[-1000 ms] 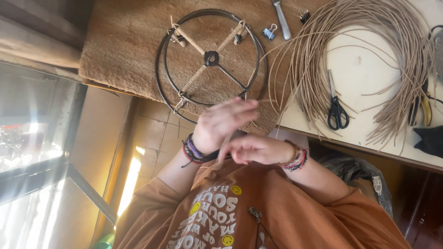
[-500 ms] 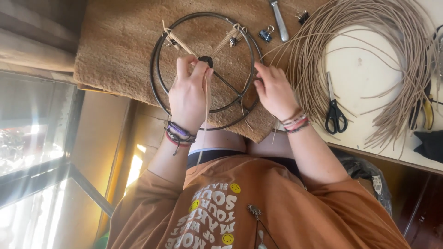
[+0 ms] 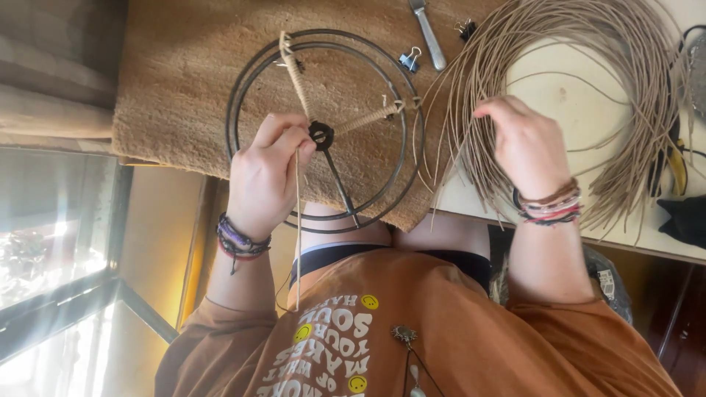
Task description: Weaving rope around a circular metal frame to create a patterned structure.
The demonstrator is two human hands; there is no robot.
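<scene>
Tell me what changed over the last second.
The hands parted from in front of the chest. The left hand went up to the hub of the wire frame and now pinches a cord strand there. The right hand touched the frame, then moved right into the cord coil. Frame, mat and clip stayed put.
</scene>
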